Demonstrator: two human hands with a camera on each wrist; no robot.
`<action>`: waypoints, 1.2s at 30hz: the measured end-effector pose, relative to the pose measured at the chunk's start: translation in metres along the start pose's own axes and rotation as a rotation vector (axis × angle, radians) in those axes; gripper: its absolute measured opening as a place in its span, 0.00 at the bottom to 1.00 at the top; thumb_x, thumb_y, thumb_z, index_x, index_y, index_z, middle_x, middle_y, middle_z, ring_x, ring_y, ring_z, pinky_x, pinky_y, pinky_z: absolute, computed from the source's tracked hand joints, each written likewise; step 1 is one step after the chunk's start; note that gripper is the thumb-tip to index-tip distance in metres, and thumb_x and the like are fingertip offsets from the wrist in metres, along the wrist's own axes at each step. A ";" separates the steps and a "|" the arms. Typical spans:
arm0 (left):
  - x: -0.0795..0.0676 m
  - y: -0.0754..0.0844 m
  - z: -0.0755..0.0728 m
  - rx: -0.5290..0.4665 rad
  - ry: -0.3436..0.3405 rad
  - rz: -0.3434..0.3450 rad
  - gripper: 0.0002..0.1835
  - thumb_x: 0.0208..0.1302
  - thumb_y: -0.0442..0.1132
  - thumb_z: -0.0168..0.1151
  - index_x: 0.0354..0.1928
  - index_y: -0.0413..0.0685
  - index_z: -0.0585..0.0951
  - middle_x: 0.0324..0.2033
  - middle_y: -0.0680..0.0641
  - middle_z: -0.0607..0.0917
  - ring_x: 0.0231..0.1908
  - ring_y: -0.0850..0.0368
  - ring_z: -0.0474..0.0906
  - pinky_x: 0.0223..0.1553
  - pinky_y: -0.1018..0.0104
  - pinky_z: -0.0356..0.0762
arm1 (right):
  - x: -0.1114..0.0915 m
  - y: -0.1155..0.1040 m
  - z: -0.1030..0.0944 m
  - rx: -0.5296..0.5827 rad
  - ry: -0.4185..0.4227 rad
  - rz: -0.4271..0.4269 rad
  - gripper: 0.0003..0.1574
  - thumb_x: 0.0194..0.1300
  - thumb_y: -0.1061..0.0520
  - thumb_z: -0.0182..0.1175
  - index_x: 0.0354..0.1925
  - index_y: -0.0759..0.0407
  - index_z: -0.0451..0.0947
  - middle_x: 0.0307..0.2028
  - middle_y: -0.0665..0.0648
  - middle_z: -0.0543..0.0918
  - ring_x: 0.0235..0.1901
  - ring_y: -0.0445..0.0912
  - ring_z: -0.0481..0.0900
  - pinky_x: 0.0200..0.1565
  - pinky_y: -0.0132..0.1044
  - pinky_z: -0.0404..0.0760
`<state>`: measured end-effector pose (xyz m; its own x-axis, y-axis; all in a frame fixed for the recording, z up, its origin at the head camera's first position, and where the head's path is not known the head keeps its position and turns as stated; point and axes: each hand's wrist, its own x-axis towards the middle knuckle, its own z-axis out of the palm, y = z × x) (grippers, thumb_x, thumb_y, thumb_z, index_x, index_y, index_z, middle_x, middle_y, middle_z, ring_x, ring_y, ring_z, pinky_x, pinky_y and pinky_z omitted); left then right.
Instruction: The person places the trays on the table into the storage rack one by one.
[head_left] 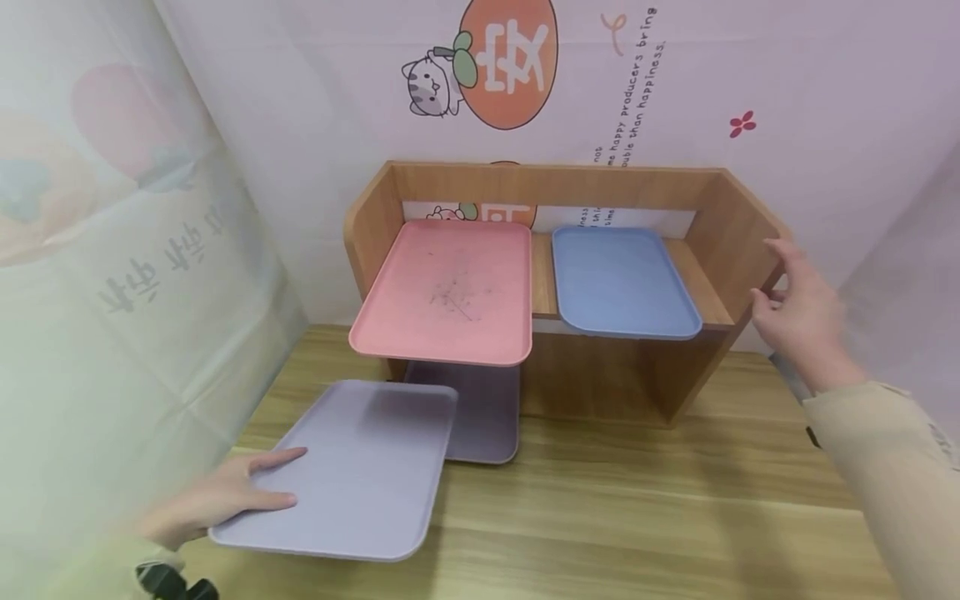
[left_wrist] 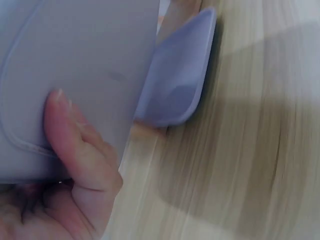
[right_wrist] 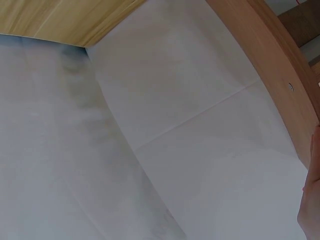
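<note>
My left hand [head_left: 225, 496] grips a lavender tray [head_left: 375, 467] by its near left corner, with thumb and a finger spread over the top. The tray hangs tilted above the table; its underside faces the left wrist view. My right hand [head_left: 806, 312] holds the right side panel of a wooden desk shelf [head_left: 555, 185], fingers at its top edge and thumb at its front edge. On the shelf's upper board lie a pink tray [head_left: 450, 292] and a blue tray [head_left: 622, 279], both jutting forward. Another lavender tray [head_left: 483, 417] sits in the lower left space, partly hidden.
The shelf stands at the back of a wood-grain table [head_left: 570, 517]. Printed cloth [head_left: 322, 100] hangs behind it and at both sides. Dark specks mark the pink tray. The lower right of the shelf shows bare wood panels.
</note>
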<state>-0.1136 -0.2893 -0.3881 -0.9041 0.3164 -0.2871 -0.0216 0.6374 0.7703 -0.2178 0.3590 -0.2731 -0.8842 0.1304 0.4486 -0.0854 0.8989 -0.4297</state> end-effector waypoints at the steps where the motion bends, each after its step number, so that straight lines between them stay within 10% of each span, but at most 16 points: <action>1: 0.005 0.004 0.005 -0.025 -0.004 0.003 0.41 0.54 0.45 0.69 0.68 0.37 0.63 0.58 0.19 0.65 0.24 0.58 0.78 0.28 0.72 0.76 | 0.000 0.000 0.000 0.002 0.001 0.001 0.43 0.61 0.65 0.52 0.71 0.56 0.51 0.58 0.79 0.67 0.44 0.73 0.76 0.29 0.49 0.79; 3: 0.014 0.013 0.017 -0.066 -0.021 0.014 0.43 0.53 0.44 0.70 0.67 0.36 0.63 0.57 0.17 0.65 0.20 0.58 0.77 0.26 0.69 0.77 | 0.000 0.001 0.000 -0.005 0.001 0.005 0.42 0.61 0.65 0.52 0.71 0.56 0.51 0.59 0.78 0.66 0.44 0.73 0.76 0.26 0.41 0.76; 10: 0.044 0.039 0.063 -0.001 -0.021 0.064 0.41 0.47 0.45 0.74 0.65 0.43 0.70 0.61 0.25 0.67 0.60 0.36 0.68 0.57 0.49 0.70 | -0.001 0.000 0.001 -0.009 0.007 0.011 0.42 0.61 0.64 0.51 0.71 0.55 0.51 0.59 0.78 0.66 0.44 0.73 0.76 0.36 0.61 0.75; 21: 0.115 0.085 0.157 -0.238 0.026 0.102 0.40 0.43 0.40 0.77 0.63 0.45 0.73 0.62 0.34 0.71 0.64 0.36 0.63 0.66 0.40 0.57 | -0.001 0.000 0.002 -0.015 0.025 0.004 0.41 0.61 0.65 0.52 0.71 0.55 0.52 0.59 0.78 0.67 0.44 0.73 0.76 0.36 0.60 0.70; 36: 0.179 0.101 0.276 -0.352 0.094 0.121 0.46 0.41 0.39 0.77 0.66 0.48 0.69 0.66 0.40 0.68 0.67 0.36 0.59 0.67 0.42 0.56 | 0.000 0.002 0.002 -0.006 0.035 -0.008 0.41 0.60 0.65 0.53 0.70 0.56 0.53 0.55 0.79 0.69 0.42 0.73 0.77 0.27 0.45 0.75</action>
<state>-0.1598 0.0257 -0.5183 -0.9440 0.2984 -0.1408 -0.0423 0.3138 0.9485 -0.2183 0.3599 -0.2755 -0.8667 0.1383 0.4792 -0.0893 0.9023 -0.4218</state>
